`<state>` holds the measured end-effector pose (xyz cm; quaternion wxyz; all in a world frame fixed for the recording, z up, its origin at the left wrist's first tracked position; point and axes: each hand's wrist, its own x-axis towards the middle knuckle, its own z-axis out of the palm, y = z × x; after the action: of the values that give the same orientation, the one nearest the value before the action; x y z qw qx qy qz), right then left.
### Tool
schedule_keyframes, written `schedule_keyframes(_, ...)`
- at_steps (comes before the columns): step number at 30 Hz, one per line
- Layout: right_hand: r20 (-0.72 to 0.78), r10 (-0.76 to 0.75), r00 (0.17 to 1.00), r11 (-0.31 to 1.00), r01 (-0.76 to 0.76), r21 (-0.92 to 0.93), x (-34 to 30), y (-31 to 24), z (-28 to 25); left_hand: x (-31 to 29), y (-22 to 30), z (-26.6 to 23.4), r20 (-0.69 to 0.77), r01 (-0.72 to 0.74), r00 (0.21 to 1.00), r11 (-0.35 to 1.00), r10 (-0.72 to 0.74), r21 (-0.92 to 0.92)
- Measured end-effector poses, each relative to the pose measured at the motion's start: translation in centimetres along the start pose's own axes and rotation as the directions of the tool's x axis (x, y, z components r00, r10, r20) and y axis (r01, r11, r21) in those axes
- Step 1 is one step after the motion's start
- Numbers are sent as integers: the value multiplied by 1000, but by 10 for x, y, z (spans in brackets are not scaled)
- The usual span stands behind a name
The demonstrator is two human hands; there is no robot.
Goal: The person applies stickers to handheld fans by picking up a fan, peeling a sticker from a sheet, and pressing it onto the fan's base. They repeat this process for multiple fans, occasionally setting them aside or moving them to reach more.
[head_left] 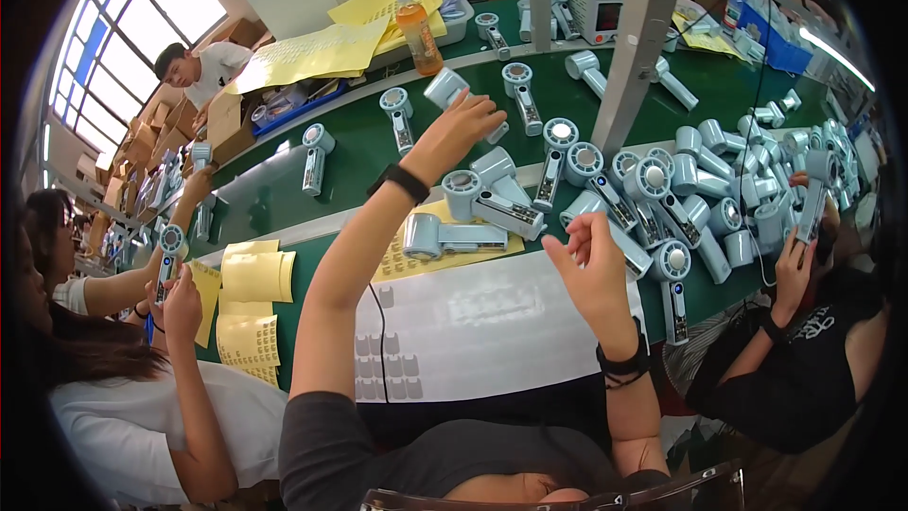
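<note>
My left hand [465, 130] reaches out over the green conveyor belt. Its fingers are closed over the middle of a light blue handheld fan [445, 88], whose round head and handle end show on either side. Closer to me, my right hand [594, 265] is raised with thumb and fingers apart, loosely bent and holding nothing. Just behind it lies a pile of similar fans [653, 180], several with open handles that show circuit boards. Between my arms, more fans [462, 238] lie on a yellow sheet [392, 267] beside a white sheet of grey stickers [473, 322].
Other fans [315, 156] lie spaced along the belt [255, 194]. A grey metal post [636, 57] rises beyond my right hand. An orange drink bottle [419, 33] stands at the far edge. Co-workers sit left and right, each holding a fan. Yellow sticker sheets [255, 279] lie at left.
</note>
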<state>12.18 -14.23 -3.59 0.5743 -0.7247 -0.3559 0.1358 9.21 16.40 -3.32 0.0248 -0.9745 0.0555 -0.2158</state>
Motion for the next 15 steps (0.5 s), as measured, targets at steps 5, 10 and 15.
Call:
schedule_keyframes(5,97,20,995,998,-26,53,-23,14,-8,13,-60,77,286,2,958,995,-32,103)
schedule_keyframes(10,96,85,992,996,-87,18,-22,10,-9,81,3,79,343,405,857,914,-385,15)
schedule_keyframes(15,249,123,961,992,-128,4,-31,1,15,92,-15,115,31,36,999,986,-42,162)
